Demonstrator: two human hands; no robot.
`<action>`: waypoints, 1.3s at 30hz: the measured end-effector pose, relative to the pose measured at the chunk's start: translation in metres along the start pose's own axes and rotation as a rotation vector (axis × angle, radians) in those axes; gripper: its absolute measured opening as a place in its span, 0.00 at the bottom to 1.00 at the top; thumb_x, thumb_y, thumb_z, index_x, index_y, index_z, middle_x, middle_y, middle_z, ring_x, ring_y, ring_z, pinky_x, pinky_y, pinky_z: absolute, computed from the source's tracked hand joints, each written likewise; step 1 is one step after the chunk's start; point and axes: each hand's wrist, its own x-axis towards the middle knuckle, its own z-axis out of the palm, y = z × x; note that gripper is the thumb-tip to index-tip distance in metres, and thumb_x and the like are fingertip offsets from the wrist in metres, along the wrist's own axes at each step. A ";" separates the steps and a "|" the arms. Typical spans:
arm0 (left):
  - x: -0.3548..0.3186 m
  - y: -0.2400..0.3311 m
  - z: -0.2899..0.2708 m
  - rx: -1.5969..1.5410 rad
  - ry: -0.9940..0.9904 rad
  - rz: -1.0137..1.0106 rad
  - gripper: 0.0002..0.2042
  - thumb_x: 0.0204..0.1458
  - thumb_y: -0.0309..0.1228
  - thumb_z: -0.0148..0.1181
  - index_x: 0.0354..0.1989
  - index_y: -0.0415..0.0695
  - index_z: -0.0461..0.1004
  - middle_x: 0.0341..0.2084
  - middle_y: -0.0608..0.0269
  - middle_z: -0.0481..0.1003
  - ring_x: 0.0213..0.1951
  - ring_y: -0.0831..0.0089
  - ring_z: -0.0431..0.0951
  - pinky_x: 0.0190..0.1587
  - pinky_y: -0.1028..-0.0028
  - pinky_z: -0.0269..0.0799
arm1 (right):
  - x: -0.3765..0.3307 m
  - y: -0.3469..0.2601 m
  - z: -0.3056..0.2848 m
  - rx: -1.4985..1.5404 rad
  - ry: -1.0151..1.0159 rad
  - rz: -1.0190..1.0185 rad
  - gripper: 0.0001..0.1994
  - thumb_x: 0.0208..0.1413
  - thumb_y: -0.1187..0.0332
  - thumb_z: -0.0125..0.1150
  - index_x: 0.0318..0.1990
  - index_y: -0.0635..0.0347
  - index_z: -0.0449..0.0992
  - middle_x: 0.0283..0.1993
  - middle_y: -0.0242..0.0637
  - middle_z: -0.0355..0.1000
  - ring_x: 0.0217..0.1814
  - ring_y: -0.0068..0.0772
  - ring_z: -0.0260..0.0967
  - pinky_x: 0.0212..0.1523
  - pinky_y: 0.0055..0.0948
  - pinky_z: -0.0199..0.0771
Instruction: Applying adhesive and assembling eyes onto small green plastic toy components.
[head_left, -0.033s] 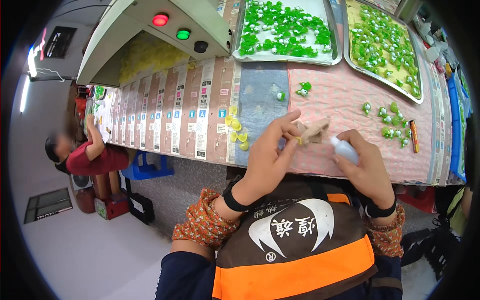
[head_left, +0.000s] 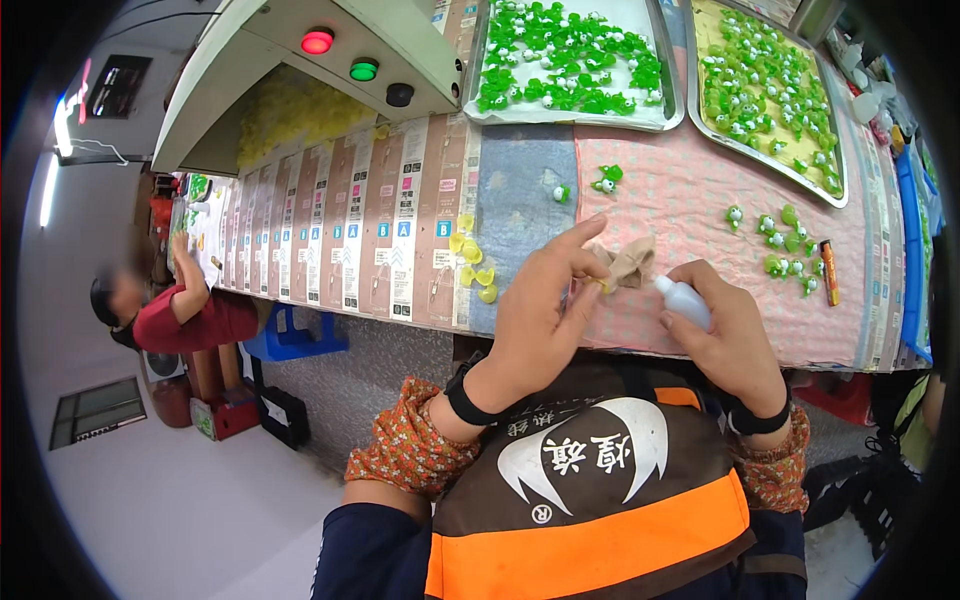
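Observation:
My left hand (head_left: pixel 545 310) pinches a small yellow piece (head_left: pixel 604 286) between thumb and forefinger, most of it hidden by the fingertips. In my right hand (head_left: pixel 735 330) is a small pale squeeze bottle (head_left: pixel 685 302), tilted so its white nozzle points up and left toward the yellow piece, a little apart from it. A crumpled beige cloth (head_left: pixel 632 260) lies on the pink cloth (head_left: pixel 680 200) just beyond both hands. Beyond my left hand are a white-and-green eyed figure (head_left: pixel 562 193) and a green one (head_left: pixel 606 179). Several more green figures (head_left: pixel 785 240) sit beyond my right hand.
Two metal trays, one (head_left: pixel 672 105) holding bright green figures and another (head_left: pixel 843 185) yellow-green ones, stand at the back. A machine (head_left: pixel 430 60) with a conveyor (head_left: pixel 350 220) is at left; yellow pieces (head_left: pixel 472 250) lie at its end. An orange tube (head_left: pixel 829 272) lies at right. Another person (head_left: pixel 200 310) works far left.
The bottle and its nozzle have shifted slightly left, nearer the yellow piece. My left fingertips have turned a little, and both hands keep their holds.

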 end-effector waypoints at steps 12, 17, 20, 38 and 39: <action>0.009 -0.012 0.008 0.302 -0.067 0.166 0.09 0.54 0.19 0.58 0.43 0.41 0.71 0.37 0.53 0.73 0.40 0.54 0.77 0.41 0.63 0.72 | -0.001 -0.016 -0.008 0.001 0.013 0.013 0.15 0.53 0.73 0.65 0.48 0.63 0.72 0.33 0.47 0.74 0.33 0.44 0.75 0.35 0.34 0.72; 0.010 -0.012 0.002 0.413 -0.021 0.177 0.09 0.54 0.20 0.58 0.43 0.41 0.71 0.38 0.54 0.74 0.39 0.52 0.76 0.40 0.60 0.72 | -0.009 -0.023 -0.023 0.009 0.085 0.066 0.13 0.53 0.76 0.63 0.46 0.63 0.72 0.34 0.38 0.72 0.33 0.25 0.68 0.36 0.25 0.68; 0.011 -0.005 -0.008 0.402 0.128 0.228 0.10 0.53 0.19 0.59 0.44 0.41 0.72 0.39 0.57 0.75 0.39 0.59 0.77 0.38 0.65 0.71 | -0.009 -0.022 -0.018 0.200 0.189 0.117 0.14 0.53 0.77 0.62 0.47 0.63 0.71 0.39 0.34 0.72 0.38 0.23 0.68 0.39 0.23 0.68; -0.018 0.005 -0.015 -0.642 -0.046 -0.443 0.07 0.66 0.28 0.54 0.49 0.43 0.68 0.32 0.66 0.76 0.24 0.89 0.67 0.23 0.87 0.60 | 0.038 -0.036 0.042 0.457 0.077 -0.021 0.12 0.54 0.78 0.64 0.44 0.60 0.69 0.39 0.32 0.72 0.42 0.22 0.70 0.45 0.27 0.71; -0.019 0.005 -0.012 -0.598 -0.021 -0.382 0.07 0.66 0.28 0.54 0.49 0.42 0.68 0.33 0.66 0.76 0.24 0.89 0.68 0.23 0.87 0.60 | 0.037 -0.036 0.040 0.477 0.053 -0.004 0.12 0.54 0.79 0.65 0.43 0.60 0.69 0.39 0.29 0.71 0.42 0.19 0.69 0.45 0.25 0.72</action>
